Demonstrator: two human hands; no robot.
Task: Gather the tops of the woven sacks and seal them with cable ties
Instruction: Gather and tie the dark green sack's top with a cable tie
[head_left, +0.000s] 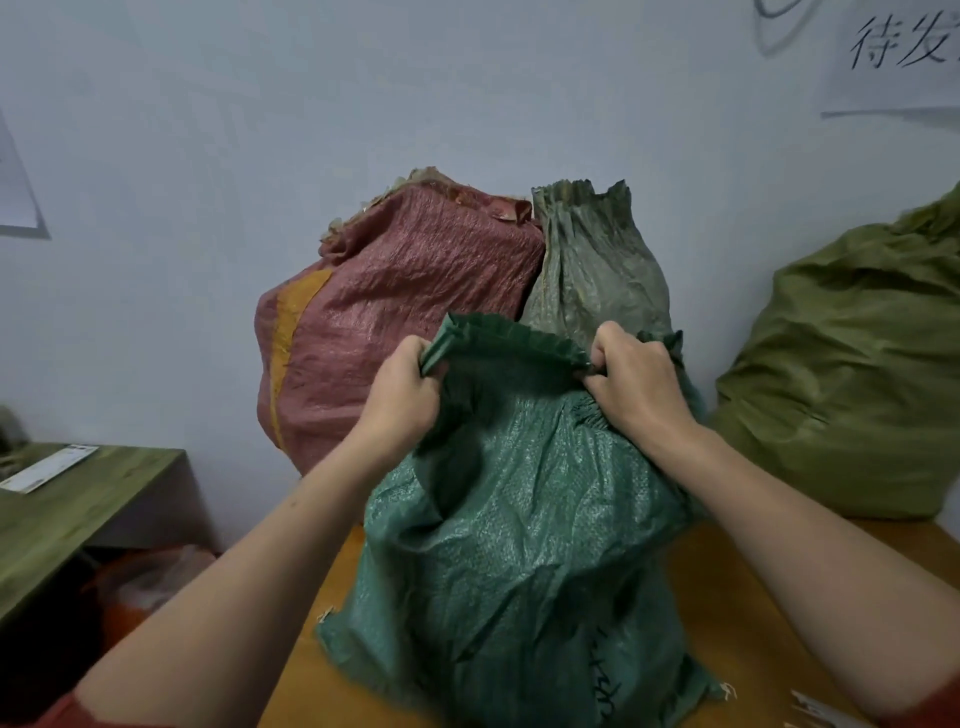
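Green woven sack (519, 545), centre of tabletop (753, 623), upright. Left hand (402, 395) at 10 o'clock and right hand (636, 382) at 2 o'clock of its mouth, apart, each clenched on pleated rim. Step: gathering, part done. Next probably requires bunching to one neck; no cable tie visible.

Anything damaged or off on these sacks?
Only minor wear. The red sack at the back has a ragged, frayed top edge that slumps over, with no tie visible. The green sack, gripped at its top by the left hand and right hand, shows loose threads at its lower corners. No spill is visible.
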